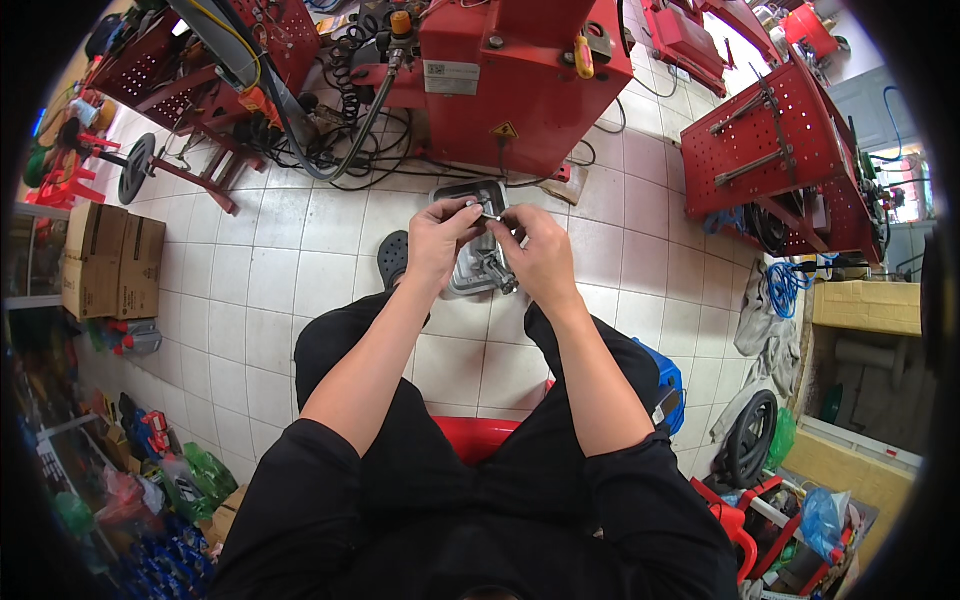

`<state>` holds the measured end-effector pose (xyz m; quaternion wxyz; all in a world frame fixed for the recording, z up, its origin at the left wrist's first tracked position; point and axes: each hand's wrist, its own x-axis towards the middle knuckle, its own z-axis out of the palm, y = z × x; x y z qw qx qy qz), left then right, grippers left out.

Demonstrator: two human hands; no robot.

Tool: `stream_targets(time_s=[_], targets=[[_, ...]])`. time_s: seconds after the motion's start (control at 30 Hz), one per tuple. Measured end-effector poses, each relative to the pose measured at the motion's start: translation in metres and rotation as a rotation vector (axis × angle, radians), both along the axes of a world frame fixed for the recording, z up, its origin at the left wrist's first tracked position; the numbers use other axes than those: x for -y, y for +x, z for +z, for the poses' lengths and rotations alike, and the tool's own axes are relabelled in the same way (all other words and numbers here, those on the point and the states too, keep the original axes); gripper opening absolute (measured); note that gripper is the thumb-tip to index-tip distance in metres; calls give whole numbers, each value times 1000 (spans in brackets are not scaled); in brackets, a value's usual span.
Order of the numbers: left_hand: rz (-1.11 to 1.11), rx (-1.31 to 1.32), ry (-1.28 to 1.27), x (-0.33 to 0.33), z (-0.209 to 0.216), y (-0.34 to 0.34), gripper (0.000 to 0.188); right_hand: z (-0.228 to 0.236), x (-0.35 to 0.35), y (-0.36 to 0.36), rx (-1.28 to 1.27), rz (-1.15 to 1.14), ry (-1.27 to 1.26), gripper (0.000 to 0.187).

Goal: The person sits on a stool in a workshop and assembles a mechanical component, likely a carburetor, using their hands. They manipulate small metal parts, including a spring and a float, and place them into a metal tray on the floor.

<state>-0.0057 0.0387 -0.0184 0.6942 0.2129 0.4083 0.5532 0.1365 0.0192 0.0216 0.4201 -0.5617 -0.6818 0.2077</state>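
Red seating (468, 436) shows nearest, between black trousers (345, 350). Beyond it, the left hand (437, 240) and right hand (540, 248) meet, fingertips pinching a small metallic piece (487, 213) above a grey tray (457, 191) of metal parts (492, 270) on the tiled floor (272, 275). Farther stands a red machine (520, 95), a perforated red rack (735, 150) to its right.

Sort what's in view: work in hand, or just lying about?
Work in hand: left hand, right hand, small part between them, metal tray, metal pieces in it.
Apparently lying about: cardboard boxes, blue cable, yellow-handled tool.
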Motion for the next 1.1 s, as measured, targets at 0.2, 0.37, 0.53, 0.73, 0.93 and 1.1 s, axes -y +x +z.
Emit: stream_targets(time_s=[0.2,0.37,0.53,0.73,0.93,1.1], targets=[[3,27,-6,0,0,-1,20,-1,-2,3,-1,42,7,16],[-4,-34,36,0,2,0,19,-4,-2,6,62,63,19,16],[-11,-112,45,0,3,-1,19,-3,-3,5,35,98,32,17],[-70,-59,0,-1,2,-2,16,-4,-1,4,-39,105,44,15],[-69,-27,-45,-1,5,-4,11,-1,-2,11,-138,18,-142,19],[-163,165,-169,-1,1,-7,13,-1,-4,19,-309,-7,-293,19]])
